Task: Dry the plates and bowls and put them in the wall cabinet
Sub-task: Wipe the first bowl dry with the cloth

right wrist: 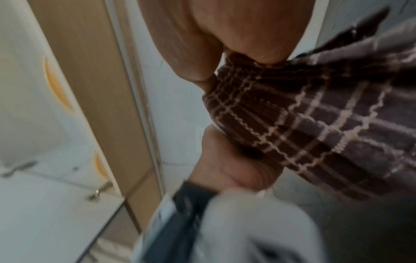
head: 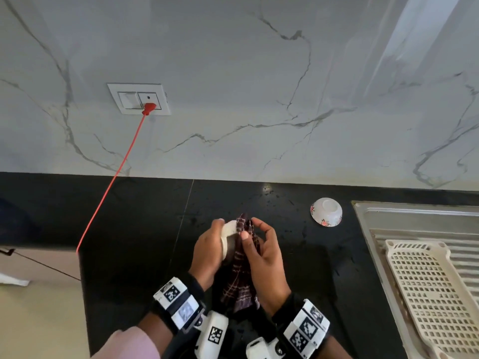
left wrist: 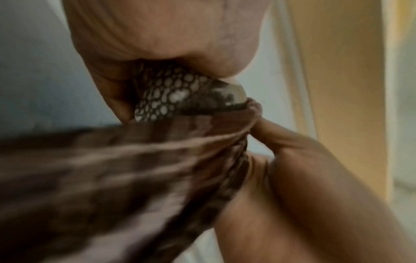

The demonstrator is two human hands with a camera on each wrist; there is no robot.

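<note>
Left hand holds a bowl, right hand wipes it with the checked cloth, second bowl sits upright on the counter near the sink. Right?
Not quite. In the head view the second bowl lies upside down on the counter, foot up. The rest holds: left hand grips a bowl, right hand works the checked cloth on it.

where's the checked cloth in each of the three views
Head: the checked cloth hangs low in the middle, between the left hand and right hand.
Left wrist: it fills the lower left, blurred, below the bowl.
Right wrist: it spreads across the right side, pinched at its upper left end.
Shared landmark: the right hand's thumb pinching the cloth, at in the head view and in the left wrist view.
</note>
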